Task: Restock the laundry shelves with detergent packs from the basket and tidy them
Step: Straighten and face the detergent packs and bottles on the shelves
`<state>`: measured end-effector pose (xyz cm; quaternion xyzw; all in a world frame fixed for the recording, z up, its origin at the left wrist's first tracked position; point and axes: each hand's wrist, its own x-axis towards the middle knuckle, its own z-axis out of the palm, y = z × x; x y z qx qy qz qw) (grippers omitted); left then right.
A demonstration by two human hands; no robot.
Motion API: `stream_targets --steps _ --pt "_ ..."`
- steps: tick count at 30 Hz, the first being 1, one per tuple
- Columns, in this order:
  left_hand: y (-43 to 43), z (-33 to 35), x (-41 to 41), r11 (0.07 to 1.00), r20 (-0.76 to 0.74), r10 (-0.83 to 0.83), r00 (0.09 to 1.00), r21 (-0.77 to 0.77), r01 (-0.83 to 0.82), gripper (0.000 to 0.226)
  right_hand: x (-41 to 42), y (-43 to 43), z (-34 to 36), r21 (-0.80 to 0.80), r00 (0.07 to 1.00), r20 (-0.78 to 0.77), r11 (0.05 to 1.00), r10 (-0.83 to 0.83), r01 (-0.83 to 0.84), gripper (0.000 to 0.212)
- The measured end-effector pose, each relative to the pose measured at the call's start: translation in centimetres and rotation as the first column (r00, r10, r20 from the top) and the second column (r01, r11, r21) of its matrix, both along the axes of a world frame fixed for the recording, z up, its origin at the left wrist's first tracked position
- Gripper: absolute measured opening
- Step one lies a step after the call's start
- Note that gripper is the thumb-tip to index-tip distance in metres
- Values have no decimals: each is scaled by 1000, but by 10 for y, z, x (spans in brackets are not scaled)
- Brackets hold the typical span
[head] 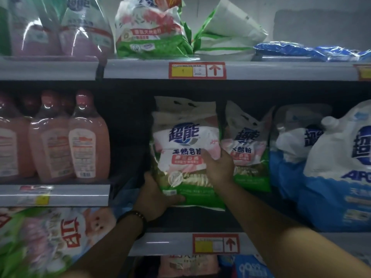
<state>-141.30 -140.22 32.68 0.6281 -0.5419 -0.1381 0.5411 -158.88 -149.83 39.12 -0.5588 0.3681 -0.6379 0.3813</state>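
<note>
Two hands are on one green and white detergent pack at the middle shelf. Your left hand cups the bottom left corner, with the fingers curled under it. Your right hand lies flat on the front, near the right edge, and presses the pack back. So both hands are closed on this same pack, one low and one higher up.

The pack stands up at the front of the shelf, just left of a second pack like it. To do this step well, you should push it back until its bottom sits flat. Keep it straight, with the blue name facing you. Line its front up with the pack beside it. Let go slowly, because a soft bag like this could flop forward.

To the left there is a dark gap, so you have room for more packs. Pink bottles stand further left on their own shelf. Big blue and white bags sit to the right. Up on the top shelf, some bags lean and slump and need tidying. No basket shows here.
</note>
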Motion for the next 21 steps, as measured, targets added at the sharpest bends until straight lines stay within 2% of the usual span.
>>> stream_targets --steps 2,5,8,10,12,14,15,17,18,19,21 --pt "2 1 -8 995 -50 99 994 -27 -100 96 3 0 0 -34 986 167 999 2 3 26" --pt "1 1 -12 981 -68 184 981 -53 -187 90 12 -4 3 -49 981 191 999 -13 23 32" --pt "1 -3 -13 985 -63 173 983 -14 -175 93 13 -10 2 -49 1000 -16 999 -24 24 42" --pt "7 -2 -20 982 -25 190 981 9 -190 109 8 -14 0 -26 978 -208 1000 -20 15 50" --pt "15 1 -33 964 110 262 959 8 -264 127 3 -12 0 -8 927 -368 997 -69 71 60" --pt "19 5 -45 938 305 343 888 -62 -341 137 -2 2 -3 -81 847 -499 983 -185 167 78" --pt "21 8 -51 928 418 367 831 -101 -360 137 -5 13 -6 -166 797 -550 968 -248 186 90" --pt "20 9 -59 927 577 348 739 -94 -364 134 -15 37 -17 -342 675 -657 930 -337 131 111" --pt "19 10 -62 929 610 320 725 -53 -365 130 -21 50 -23 -385 596 -725 921 -345 64 115" --pt "17 11 -64 927 629 289 722 5 -375 125 -26 58 -31 -372 519 -795 928 -314 -8 118" --pt "13 10 -67 913 644 273 715 60 -403 119 -33 69 -45 -188 409 -903 977 -132 -101 122"
